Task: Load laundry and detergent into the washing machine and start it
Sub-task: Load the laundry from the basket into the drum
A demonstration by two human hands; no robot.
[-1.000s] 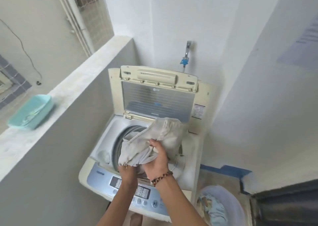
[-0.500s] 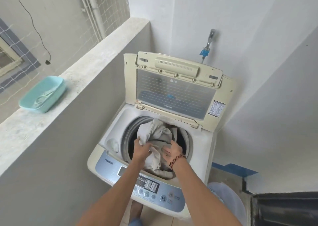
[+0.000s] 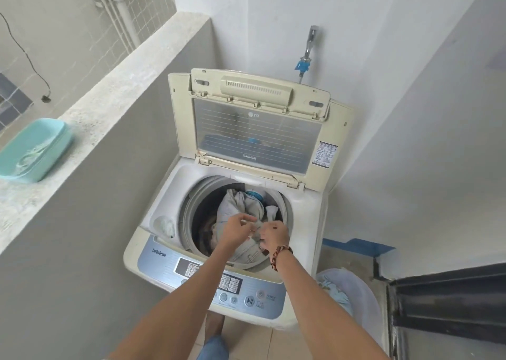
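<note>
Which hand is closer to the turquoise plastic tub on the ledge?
Left. The left hand is over the drum, on the side toward the turquoise plastic tub; the right hand is beside it, farther away.

I see soft, even daylight coming from the open side at my left, brightening the ledge (image 3: 90, 107) and white walls (image 3: 410, 113). Shadows are faint; the washer drum (image 3: 200, 217) stays dark inside. The lid window (image 3: 257, 138) shows a mild sheen. Straight lines bow toward the edges, and the whole view looks slightly soft.

The turquoise basin (image 3: 32, 151) is cut off at left; control panel (image 3: 232, 283) labels blur.
</note>
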